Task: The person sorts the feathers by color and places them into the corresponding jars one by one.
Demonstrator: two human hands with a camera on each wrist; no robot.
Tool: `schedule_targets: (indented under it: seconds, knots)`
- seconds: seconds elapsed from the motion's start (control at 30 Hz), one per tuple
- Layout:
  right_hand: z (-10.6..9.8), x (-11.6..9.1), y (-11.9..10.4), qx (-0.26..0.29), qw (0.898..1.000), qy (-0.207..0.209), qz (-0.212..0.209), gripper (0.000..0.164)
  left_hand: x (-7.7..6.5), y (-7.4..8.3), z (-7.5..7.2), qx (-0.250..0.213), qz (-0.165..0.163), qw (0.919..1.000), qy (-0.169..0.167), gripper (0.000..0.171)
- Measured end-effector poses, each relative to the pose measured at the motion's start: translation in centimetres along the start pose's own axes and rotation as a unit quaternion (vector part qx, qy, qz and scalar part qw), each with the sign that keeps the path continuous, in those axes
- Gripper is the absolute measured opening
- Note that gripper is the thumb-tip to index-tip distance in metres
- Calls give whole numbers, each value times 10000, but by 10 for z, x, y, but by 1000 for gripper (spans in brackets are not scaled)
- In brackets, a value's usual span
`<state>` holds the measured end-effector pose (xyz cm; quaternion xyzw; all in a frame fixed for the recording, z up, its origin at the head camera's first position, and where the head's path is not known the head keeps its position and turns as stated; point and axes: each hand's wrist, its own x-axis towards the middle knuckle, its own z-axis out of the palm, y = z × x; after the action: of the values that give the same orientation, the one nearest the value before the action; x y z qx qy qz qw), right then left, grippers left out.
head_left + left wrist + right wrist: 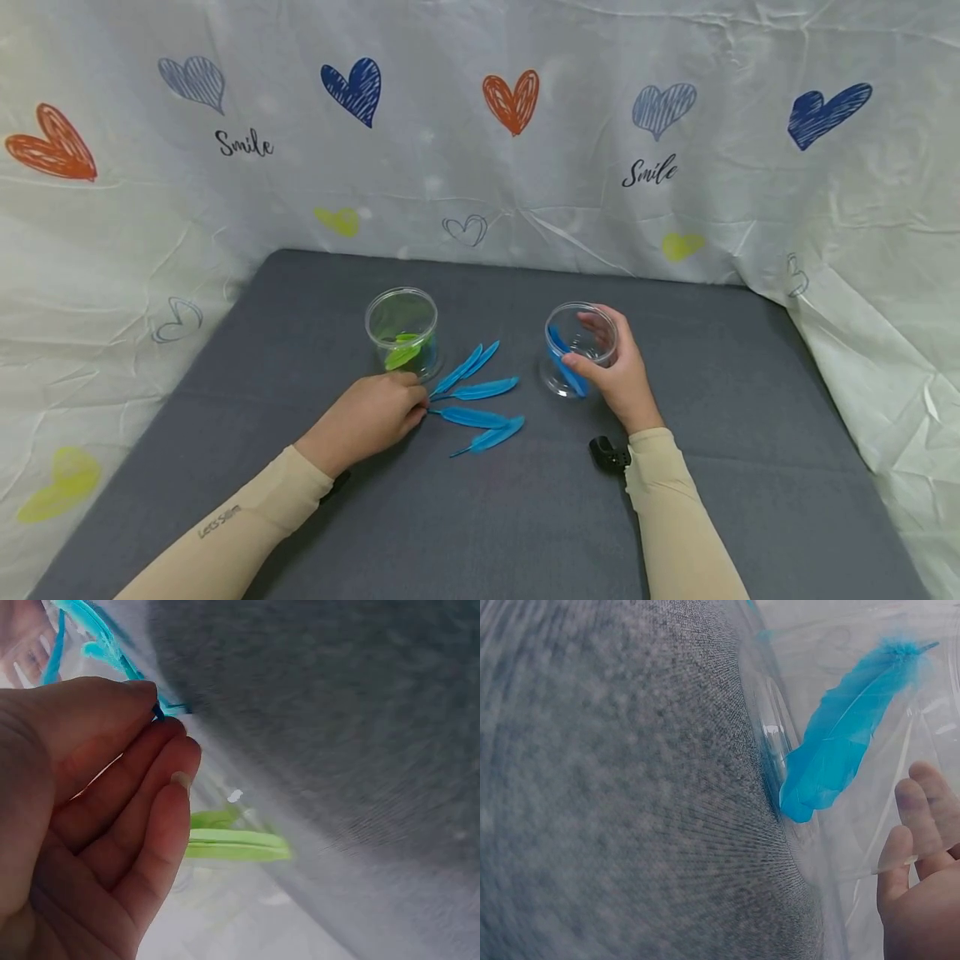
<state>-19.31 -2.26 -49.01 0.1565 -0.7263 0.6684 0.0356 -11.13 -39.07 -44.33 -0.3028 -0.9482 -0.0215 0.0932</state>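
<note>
My left hand pinches the quill end of a blue feather between thumb and fingertip, low over the cloth. Several more blue feathers fan out to the right of those fingers. Just behind the hand stands a clear plastic cup with green feathers in it. My right hand grips a second clear cup around its right side, thumb toward the front. Inside that cup a blue feather leans against the wall, its quill end up.
A dark grey cloth covers the table under both cups. Behind it hangs a white curtain printed with hearts and the word Smile. A black wrist device sits at the right cuff.
</note>
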Motion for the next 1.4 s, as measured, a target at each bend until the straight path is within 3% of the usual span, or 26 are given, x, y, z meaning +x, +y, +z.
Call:
schedule_targets:
  seconds: [0.2,0.4,0.57,0.83,1.03,1.4]
  knots:
    - [-2,1,-2,-33,10000,23,-11,82,8,6,-15,107,97,9997,197,18]
    - [-1,0,0,-67,10000,-25,31,82,15,11,-40,140,325,9991,224,25]
    - [-2,-1,1,-110,9999,-51,75,81,31,12,-62,143,479,9983,291,26]
    - [-4,0,0,-124,9998,-92,123,80,69,8,-92,161,479,9983,301,16]
    - [-4,2,0,-204,9997,-121,102,79,93,8,-100,142,605,9975,347,12]
    - [-5,5,-2,-232,9995,-65,184,80,137,18,-106,278,715,9970,50,21]
